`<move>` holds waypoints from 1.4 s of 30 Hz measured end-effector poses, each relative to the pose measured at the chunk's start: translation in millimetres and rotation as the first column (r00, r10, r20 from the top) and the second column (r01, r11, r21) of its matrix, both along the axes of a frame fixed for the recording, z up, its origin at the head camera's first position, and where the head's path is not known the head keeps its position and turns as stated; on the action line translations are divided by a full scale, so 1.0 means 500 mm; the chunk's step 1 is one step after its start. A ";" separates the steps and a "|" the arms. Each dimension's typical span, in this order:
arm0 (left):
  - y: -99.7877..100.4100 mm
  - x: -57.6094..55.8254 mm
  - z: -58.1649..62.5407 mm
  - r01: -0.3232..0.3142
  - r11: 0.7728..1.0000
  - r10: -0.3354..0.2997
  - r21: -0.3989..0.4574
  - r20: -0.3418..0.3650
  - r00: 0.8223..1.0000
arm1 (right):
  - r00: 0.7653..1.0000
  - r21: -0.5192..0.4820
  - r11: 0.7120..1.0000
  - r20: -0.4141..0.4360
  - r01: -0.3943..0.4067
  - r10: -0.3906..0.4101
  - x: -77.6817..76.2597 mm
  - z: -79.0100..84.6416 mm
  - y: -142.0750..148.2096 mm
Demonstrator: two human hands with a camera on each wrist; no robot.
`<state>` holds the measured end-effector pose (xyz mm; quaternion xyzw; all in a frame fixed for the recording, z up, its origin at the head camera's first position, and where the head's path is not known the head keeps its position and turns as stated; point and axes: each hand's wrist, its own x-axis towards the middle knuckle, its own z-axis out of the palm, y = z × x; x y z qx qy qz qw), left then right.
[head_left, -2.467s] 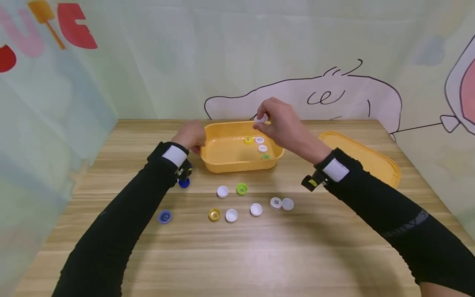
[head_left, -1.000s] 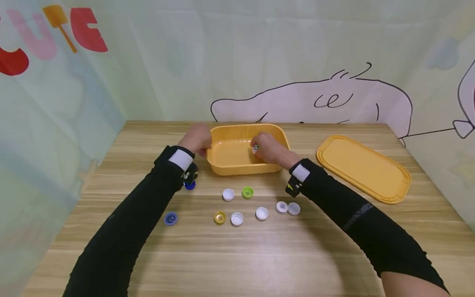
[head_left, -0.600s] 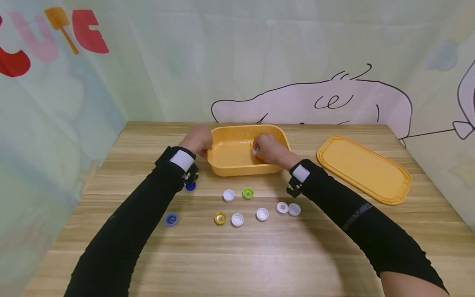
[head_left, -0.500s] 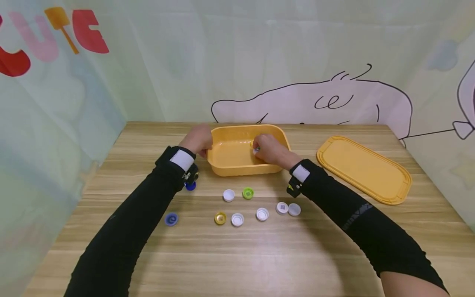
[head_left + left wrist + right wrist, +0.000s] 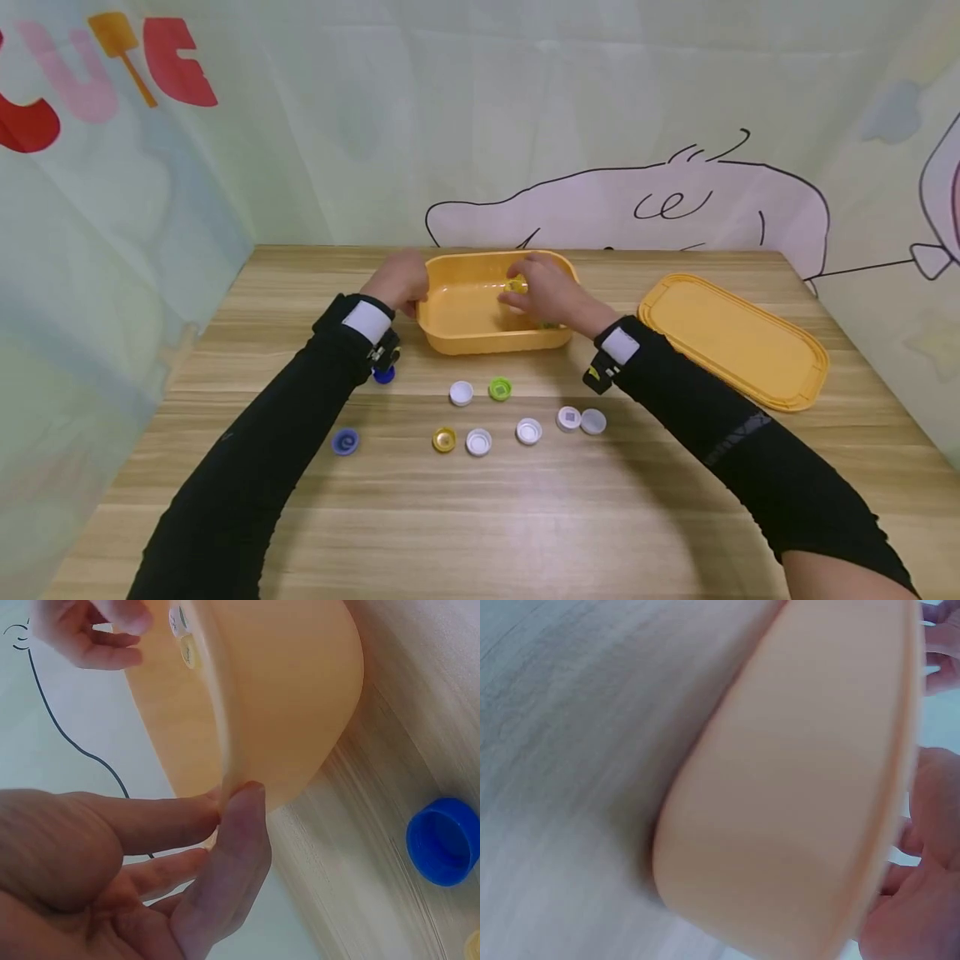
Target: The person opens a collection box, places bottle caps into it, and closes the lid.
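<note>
A yellow plastic box (image 5: 487, 342) stands at the back of the table. My left hand (image 5: 397, 281) pinches its left rim between thumb and fingers, as the left wrist view shows up close. Over the inside of the box, toward its right end, is my right hand (image 5: 553, 293), thumb and fingers spread apart with nothing between them. A yellow bottle cap (image 5: 517, 285) lies in the box by those fingertips, and a green cap (image 5: 550, 325) shows under the hand. A white cap (image 5: 178, 621) is seen inside from the left wrist; my right hand hides the others.
In front of the box lie loose caps: blue (image 5: 346, 442), gold (image 5: 444, 440), lime green (image 5: 500, 388) and several white ones (image 5: 528, 431). A dark blue cap (image 5: 444, 841) sits below my left wrist. The yellow lid (image 5: 735, 342) lies flat at right.
My right hand carried a white cap down into the box and let go of it there. Its fingers have since parted and risen slightly. The left hand keeps its grip on the rim.
</note>
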<state>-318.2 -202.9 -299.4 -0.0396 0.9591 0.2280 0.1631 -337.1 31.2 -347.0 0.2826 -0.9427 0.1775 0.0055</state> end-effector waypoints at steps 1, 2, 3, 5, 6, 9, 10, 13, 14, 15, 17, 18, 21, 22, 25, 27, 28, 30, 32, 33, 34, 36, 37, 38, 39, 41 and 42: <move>0.000 0.000 0.001 -0.001 1.000 0.001 -0.001 0.000 1.000 | 1.000 0.003 1.000 0.009 0.003 -0.003 0.003 0.005 0.002; 0.001 0.000 0.001 -0.001 1.000 0.001 -0.001 0.002 1.000 | 1.000 0.011 1.000 0.023 0.007 -0.007 0.007 0.010 0.005; 0.001 -0.001 0.001 -0.002 1.000 0.002 -0.001 0.003 1.000 | 0.999 0.017 1.000 0.035 0.006 -0.007 0.010 0.014 0.007; 0.004 -0.003 0.001 -0.001 1.000 0.001 0.002 0.007 1.000 | 0.998 0.036 0.999 0.060 0.002 -0.005 0.018 0.022 0.015; 0.005 -0.004 0.000 0.000 1.000 0.000 0.005 0.009 1.000 | 0.997 0.051 0.999 0.073 -0.003 -0.001 0.023 0.027 0.020; 0.007 -0.007 -0.001 0.010 1.000 -0.010 0.006 0.010 1.000 | 0.995 0.106 0.994 0.098 -0.023 0.012 0.037 0.039 0.031; 0.007 -0.008 -0.001 0.014 1.000 -0.014 0.007 0.009 1.000 | 0.994 0.122 0.992 0.105 -0.028 0.015 0.043 0.045 0.035; 0.007 -0.011 -0.002 0.021 1.000 -0.021 0.011 0.005 1.000 | 0.993 0.145 0.989 0.111 -0.044 0.028 0.064 0.060 0.045; 0.007 -0.012 -0.002 0.023 1.000 -0.023 0.011 0.004 1.000 | 0.994 0.147 0.988 0.110 -0.046 0.030 0.071 0.065 0.049; 0.006 -0.013 -0.002 0.025 1.000 -0.025 0.009 0.004 1.000 | 0.994 0.145 0.988 0.109 -0.047 0.032 0.080 0.071 0.053; 0.005 -0.015 -0.002 0.031 0.999 -0.031 0.011 0.004 1.000 | 0.994 0.144 0.989 0.105 -0.045 0.030 0.094 0.082 0.062; 0.004 -0.015 -0.002 0.032 0.999 -0.032 0.017 0.005 0.999 | 0.994 0.144 0.989 0.102 -0.043 0.029 0.102 0.088 0.068; -0.001 -0.017 -0.001 0.040 0.999 -0.040 0.023 0.010 0.999 | 0.996 0.151 0.988 0.092 -0.026 0.013 0.126 0.108 0.089; -0.004 -0.018 0.000 0.044 0.999 -0.044 0.024 0.012 0.999 | 0.996 0.153 0.988 0.085 -0.022 0.009 0.135 0.114 0.098; -0.015 -0.021 0.000 0.050 0.998 -0.050 0.029 0.017 0.999 | 0.997 0.158 0.987 0.072 -0.014 0.002 0.164 0.135 0.127; -0.022 -0.023 0.001 0.051 0.998 -0.052 0.033 0.021 0.998 | 0.998 0.154 0.988 0.068 -0.007 -0.003 0.188 0.148 0.148; -0.025 -0.024 0.000 0.051 0.998 -0.052 0.034 0.021 0.998 | 0.998 0.153 0.988 0.063 -0.002 -0.008 0.201 0.153 0.160; -0.030 -0.024 0.001 0.049 0.998 -0.050 0.034 0.026 0.998 | 0.998 0.148 0.989 0.057 0.007 -0.016 0.229 0.162 0.182; -0.036 -0.024 0.003 0.051 0.998 -0.052 0.029 0.031 0.998 | 0.999 0.145 0.989 0.048 0.011 -0.018 0.256 0.166 0.204; -0.039 -0.024 0.004 0.053 0.998 -0.054 0.027 0.032 0.998 | 0.999 0.147 0.989 0.043 0.010 -0.016 0.270 0.167 0.214; -0.043 -0.024 0.005 0.056 0.998 -0.056 0.029 0.033 0.998 | 0.999 0.152 0.988 0.032 0.007 -0.012 0.283 0.167 0.224; -0.050 -0.023 0.008 0.060 0.998 -0.061 0.036 0.037 0.997 | 1.000 0.150 0.989 0.013 -0.001 -0.001 0.309 0.162 0.242; -0.053 -0.023 0.008 0.061 0.997 -0.062 0.040 0.037 0.997 | 1.000 0.150 0.989 0.008 -0.001 0.000 0.321 0.159 0.249; -0.056 -0.023 0.009 0.063 0.997 -0.065 0.045 0.035 0.997 | 1.000 0.149 0.989 0.003 -0.003 0.002 0.332 0.154 0.256; -0.058 -0.023 0.010 0.063 0.997 -0.065 0.049 0.036 0.997 | 1.000 0.147 0.989 -0.003 -0.002 0.002 0.344 0.149 0.261; -0.062 -0.023 0.011 0.064 0.996 -0.066 0.054 0.037 0.997 | 1.000 0.135 0.991 -0.006 0.004 -0.003 0.367 0.138 0.270; -0.063 -0.023 0.011 0.065 0.996 -0.068 0.058 0.038 0.997 | 1.000 0.130 0.992 0.003 0.009 -0.010 0.378 0.134 0.274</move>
